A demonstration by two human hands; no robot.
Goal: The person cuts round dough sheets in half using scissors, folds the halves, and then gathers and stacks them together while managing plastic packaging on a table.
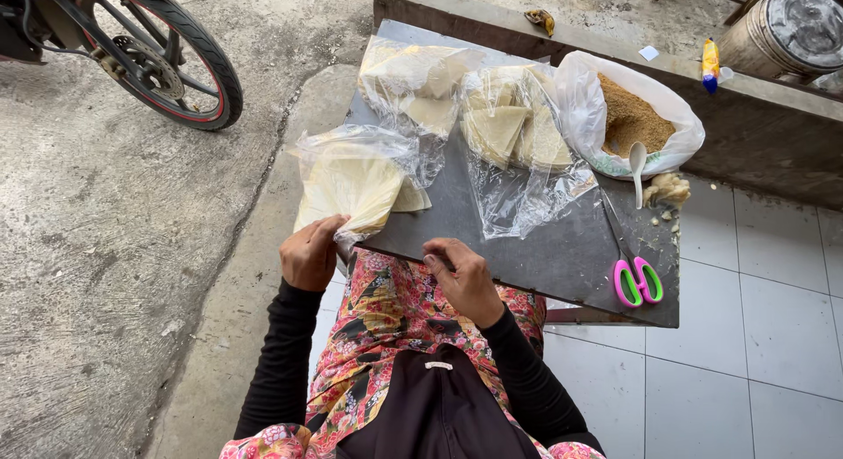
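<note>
The left hand [310, 252] curls its fingers around the near edge of a clear plastic bag of pale wrapper sheets [351, 185], which overhangs the left corner of the dark board [544, 252] on the person's lap; whether the fingertips pinch the plastic or a sheet inside cannot be made out, since they fold under the bag. The right hand [465, 279] rests on the board's near edge just beside it, fingers bent and pressed together, holding nothing that shows. Two more clear bags of folded wrappers [492, 116] lie farther back, their contents blurred by creased plastic. To the right a white bag of brown crumbs [628, 116] stands open, a white spoon [637, 165] leaning at its mouth, and pink-and-green scissors [637, 279] lie near the right edge. A motorbike wheel [158, 55] is cut off at top left, a metal drum [786, 28] at top right
</note>
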